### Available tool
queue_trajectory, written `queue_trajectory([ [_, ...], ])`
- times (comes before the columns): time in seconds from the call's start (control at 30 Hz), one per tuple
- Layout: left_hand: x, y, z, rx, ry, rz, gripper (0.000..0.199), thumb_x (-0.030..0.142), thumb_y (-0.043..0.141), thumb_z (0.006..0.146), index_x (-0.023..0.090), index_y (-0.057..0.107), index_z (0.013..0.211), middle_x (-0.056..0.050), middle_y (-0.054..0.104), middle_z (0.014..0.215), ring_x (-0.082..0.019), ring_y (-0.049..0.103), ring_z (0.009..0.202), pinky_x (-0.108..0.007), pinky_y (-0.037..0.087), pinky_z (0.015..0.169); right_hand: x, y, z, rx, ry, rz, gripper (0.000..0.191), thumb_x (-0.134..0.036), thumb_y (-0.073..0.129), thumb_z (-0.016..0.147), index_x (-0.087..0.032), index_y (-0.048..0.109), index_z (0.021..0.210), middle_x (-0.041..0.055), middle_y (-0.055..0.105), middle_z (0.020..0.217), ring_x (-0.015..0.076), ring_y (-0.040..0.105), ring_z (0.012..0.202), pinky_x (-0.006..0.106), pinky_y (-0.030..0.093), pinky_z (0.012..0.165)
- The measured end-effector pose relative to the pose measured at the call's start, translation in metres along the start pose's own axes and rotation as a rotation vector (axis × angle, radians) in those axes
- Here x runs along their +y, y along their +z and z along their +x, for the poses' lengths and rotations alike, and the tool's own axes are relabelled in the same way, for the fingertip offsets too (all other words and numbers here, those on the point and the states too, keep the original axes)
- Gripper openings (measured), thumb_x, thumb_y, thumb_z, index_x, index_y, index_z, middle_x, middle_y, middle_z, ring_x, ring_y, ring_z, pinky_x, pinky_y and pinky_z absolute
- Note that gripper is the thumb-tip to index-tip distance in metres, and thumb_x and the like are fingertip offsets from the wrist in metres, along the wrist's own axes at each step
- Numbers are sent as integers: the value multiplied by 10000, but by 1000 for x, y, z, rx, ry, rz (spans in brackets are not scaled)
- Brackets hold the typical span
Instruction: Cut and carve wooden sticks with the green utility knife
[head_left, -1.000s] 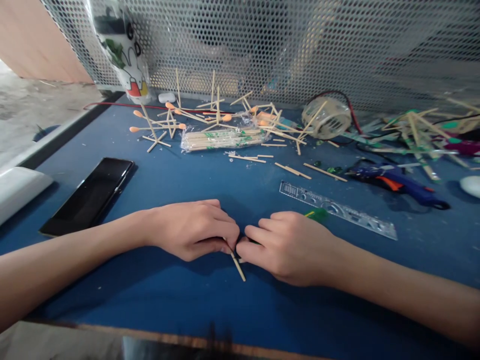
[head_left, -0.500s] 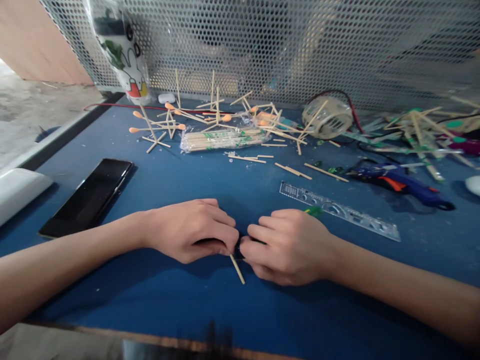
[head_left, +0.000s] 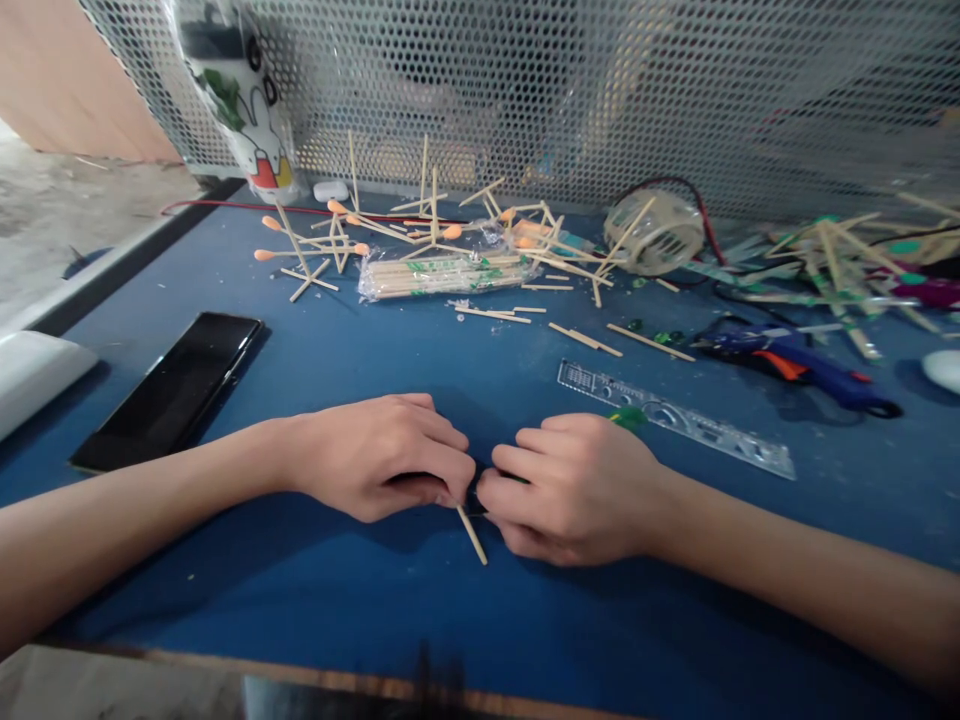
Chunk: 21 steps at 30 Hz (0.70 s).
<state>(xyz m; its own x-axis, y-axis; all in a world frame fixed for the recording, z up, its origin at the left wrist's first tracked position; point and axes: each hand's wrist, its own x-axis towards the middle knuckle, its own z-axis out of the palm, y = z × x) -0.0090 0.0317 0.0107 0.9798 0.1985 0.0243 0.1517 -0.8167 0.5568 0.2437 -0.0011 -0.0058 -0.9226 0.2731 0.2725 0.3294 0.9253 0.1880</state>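
Note:
My left hand point(head_left: 390, 455) is closed, thumb and forefinger pinching a thin wooden stick point(head_left: 473, 537) whose free end slants down to the right over the blue table. Close by on the right, my right hand point(head_left: 574, 490) is wrapped around a slim tool with a green end point(head_left: 628, 416). Only that end pokes out behind the knuckles; the fist hides the middle. A thin dark tip shows between the two hands, right beside the stick. Whether it touches the stick I cannot tell. Just beyond my right hand lies a clear plastic ruler point(head_left: 720, 438).
A black phone point(head_left: 169, 390) lies left. Behind are a wrapped bundle of sticks point(head_left: 446, 275), loose sticks, stick frames with orange-tipped pieces and a round clear plastic part point(head_left: 655, 232). A blue glue gun point(head_left: 810, 370) lies right. A bagged cup point(head_left: 251, 130) stands by the mesh panel point(head_left: 480, 90).
The view has shifted very slightly. Both hands keep the same grip and nearly the same place, with the stick still between them.

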Motion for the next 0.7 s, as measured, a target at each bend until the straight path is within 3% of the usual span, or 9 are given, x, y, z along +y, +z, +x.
queue_trajectory([
  [0.2, -1, 1, 1, 25, 11, 0, 120, 155, 524, 1003, 216, 601, 933, -11, 676, 894, -167, 637, 848, -323, 365, 805, -3, -3, 2, -77, -27, -6, 108, -302, 448, 939, -276, 527, 870, -45, 557, 691, 188, 471, 539, 354, 207, 538],
  [0.4, -3, 3, 2, 36, 39, 16, 139, 161, 514, 1000, 206, 552, 873, -13, 679, 871, -158, 629, 804, -325, 365, 775, -13, -7, 3, -72, 21, -43, 188, -203, 403, 967, -256, 555, 871, -22, 534, 649, 190, 430, 515, 356, 150, 541],
  [0.7, 0, 0, 1, 16, 7, 3, 143, 169, 497, 1018, 215, 594, 923, -24, 687, 885, -163, 633, 834, -332, 376, 813, -7, -3, 3, 26, 24, -2, 222, -317, 408, 966, -259, 547, 802, -36, 548, 636, 176, 434, 523, 349, 191, 528],
])
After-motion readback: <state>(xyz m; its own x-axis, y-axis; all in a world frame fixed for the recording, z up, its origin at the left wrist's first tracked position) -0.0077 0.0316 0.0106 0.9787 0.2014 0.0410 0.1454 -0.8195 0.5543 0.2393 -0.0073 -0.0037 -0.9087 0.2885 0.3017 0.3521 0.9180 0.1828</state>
